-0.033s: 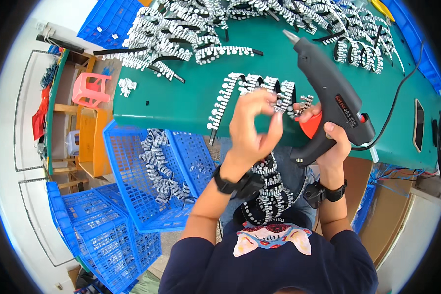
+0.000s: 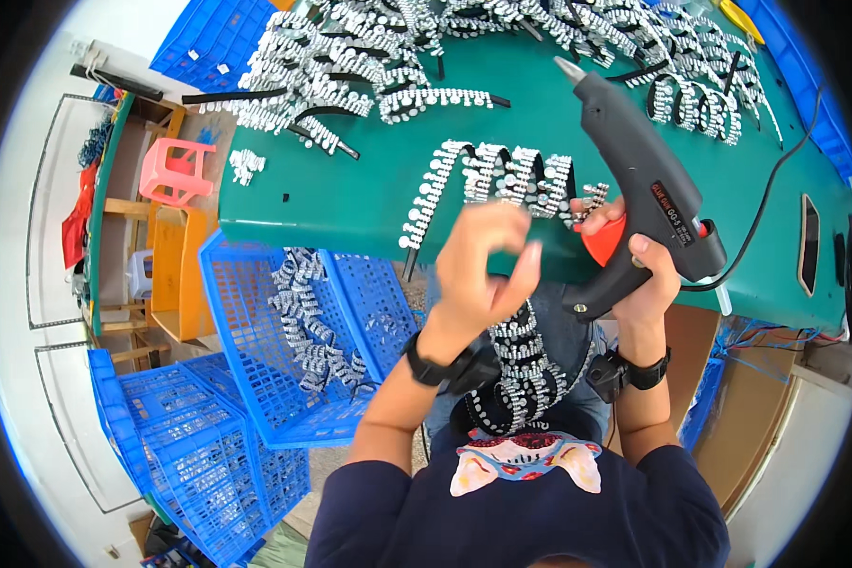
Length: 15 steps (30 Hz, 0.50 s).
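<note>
My right hand is wrapped round the handle of a black glue gun with a red trigger, its metal nozzle tilted up and to the left. Beside that hand's fingertips lies a small dark beaded piece; whether they touch it I cannot tell. My left hand, slightly blurred, hovers at the table's front edge with fingers bent and thumb apart, nothing visible between them. Just beyond it, a coiled beaded trim strip, white beads on black band, rests on the table. Another length of beaded trim hangs down over my lap.
A big heap of beaded trim covers the far side of the green table. Blue crates stand at the left, one holding trim. The gun's black cord curves along the right, near a phone.
My left hand has drawn back from the coiled trim, down and a little to the left. The glue gun has shifted very slightly in my right hand's grip.
</note>
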Each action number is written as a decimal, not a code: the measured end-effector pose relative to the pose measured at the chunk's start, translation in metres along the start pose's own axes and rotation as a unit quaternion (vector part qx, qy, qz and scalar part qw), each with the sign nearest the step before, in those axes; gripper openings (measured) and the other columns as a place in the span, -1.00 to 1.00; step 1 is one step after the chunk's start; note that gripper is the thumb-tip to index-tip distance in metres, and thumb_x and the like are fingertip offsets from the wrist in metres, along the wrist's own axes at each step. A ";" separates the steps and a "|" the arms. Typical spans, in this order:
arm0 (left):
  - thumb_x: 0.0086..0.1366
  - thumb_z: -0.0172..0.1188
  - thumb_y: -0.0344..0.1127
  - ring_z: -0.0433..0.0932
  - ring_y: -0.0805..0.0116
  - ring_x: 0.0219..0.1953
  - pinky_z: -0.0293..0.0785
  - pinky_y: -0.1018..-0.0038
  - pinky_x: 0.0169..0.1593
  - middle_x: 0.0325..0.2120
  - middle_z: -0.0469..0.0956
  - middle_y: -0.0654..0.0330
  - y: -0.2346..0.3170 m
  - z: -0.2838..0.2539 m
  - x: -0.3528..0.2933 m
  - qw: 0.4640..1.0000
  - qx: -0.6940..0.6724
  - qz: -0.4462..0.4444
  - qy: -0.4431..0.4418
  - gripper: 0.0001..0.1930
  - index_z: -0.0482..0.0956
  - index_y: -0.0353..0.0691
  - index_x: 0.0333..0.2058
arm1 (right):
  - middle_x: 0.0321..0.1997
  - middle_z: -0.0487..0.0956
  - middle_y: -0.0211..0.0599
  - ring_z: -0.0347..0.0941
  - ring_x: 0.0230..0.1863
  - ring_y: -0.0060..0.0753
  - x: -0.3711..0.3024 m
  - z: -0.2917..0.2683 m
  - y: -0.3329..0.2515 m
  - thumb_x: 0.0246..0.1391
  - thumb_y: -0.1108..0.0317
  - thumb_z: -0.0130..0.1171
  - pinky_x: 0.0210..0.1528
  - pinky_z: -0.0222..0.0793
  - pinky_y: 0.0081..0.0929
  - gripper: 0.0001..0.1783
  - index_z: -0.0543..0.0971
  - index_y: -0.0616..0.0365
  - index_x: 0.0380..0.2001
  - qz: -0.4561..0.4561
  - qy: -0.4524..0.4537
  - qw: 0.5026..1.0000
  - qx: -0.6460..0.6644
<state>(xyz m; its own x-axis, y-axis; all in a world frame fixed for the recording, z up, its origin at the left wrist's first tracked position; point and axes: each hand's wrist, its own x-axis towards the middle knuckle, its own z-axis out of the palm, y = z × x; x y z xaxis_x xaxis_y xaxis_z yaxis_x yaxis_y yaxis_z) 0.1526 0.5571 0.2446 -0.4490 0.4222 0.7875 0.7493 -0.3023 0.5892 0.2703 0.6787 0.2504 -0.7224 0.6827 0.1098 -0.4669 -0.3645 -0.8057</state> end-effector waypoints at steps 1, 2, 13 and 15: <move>-0.06 0.22 -0.59 0.53 0.20 -0.49 0.46 0.45 -0.38 -0.51 0.51 0.11 0.009 -0.017 -0.013 0.999 0.039 0.008 -0.031 -0.83 0.42 -0.27 -0.48 | -0.38 0.45 -0.10 0.45 -0.28 -0.18 0.002 0.003 -0.002 -0.21 0.21 -0.01 0.14 0.20 -0.01 -0.55 0.37 0.36 -0.28 0.002 -0.004 1.000 0.000; -0.01 0.22 -0.51 0.51 0.23 -0.58 0.46 0.46 -0.46 -0.59 0.51 0.14 0.014 -0.034 -0.026 0.997 0.055 0.018 -0.053 -0.87 0.43 -0.25 -0.49 | -0.39 0.44 -0.11 0.44 -0.28 -0.19 0.004 0.003 -0.004 -0.21 0.22 -0.01 0.14 0.20 0.00 -0.56 0.37 0.35 -0.28 -0.008 0.004 1.000 -0.005; -0.08 0.31 -0.64 0.55 0.27 -0.18 0.53 0.46 -0.15 -0.26 0.55 0.09 -0.001 -0.087 -0.006 0.972 0.170 -0.047 -0.153 -0.66 0.59 -0.24 -0.25 | -0.43 0.52 0.01 0.48 -0.29 -0.14 0.019 -0.023 -0.012 -0.15 0.25 -0.01 0.16 0.21 -0.01 -0.60 0.42 0.37 -0.28 -0.032 0.017 0.998 -0.047; -0.14 0.36 -0.58 0.58 0.30 -0.25 0.55 0.51 -0.24 -0.25 0.57 0.12 -0.004 -0.083 -0.003 0.961 0.195 0.033 -0.193 -0.65 0.62 -0.20 -0.29 | -0.44 0.52 0.01 0.48 -0.29 -0.15 0.019 -0.023 -0.014 -0.15 0.26 -0.01 0.16 0.22 -0.01 -0.59 0.43 0.39 -0.27 -0.035 0.025 0.998 -0.053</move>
<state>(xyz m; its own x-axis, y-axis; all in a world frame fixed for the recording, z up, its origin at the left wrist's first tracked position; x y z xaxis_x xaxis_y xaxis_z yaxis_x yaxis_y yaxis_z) 0.1101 0.4858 0.2547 -0.2373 0.7215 0.6504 0.9292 -0.0266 0.3686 0.2746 0.7117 0.2499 -0.6626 0.7355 0.1417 -0.4574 -0.2474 -0.8541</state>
